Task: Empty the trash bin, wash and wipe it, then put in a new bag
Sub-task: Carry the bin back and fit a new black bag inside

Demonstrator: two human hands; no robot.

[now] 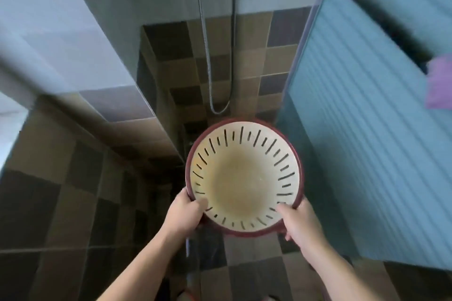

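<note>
Fingers [200, 203] on bin [244, 178] rim

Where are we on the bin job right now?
Emptying looks done: the trash bin shows no bag or rubbish, only a brownish stain on its bottom. In hand: left hand and right hand grip its rim in the tiled shower area beneath the shower hose. Left: washing, wiping, new bag.

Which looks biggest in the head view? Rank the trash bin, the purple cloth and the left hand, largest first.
1. trash bin, by far the largest as seen.
2. left hand and purple cloth: alike in apparent size; the cloth is cut by the frame edge, so no firm ranking.
</note>
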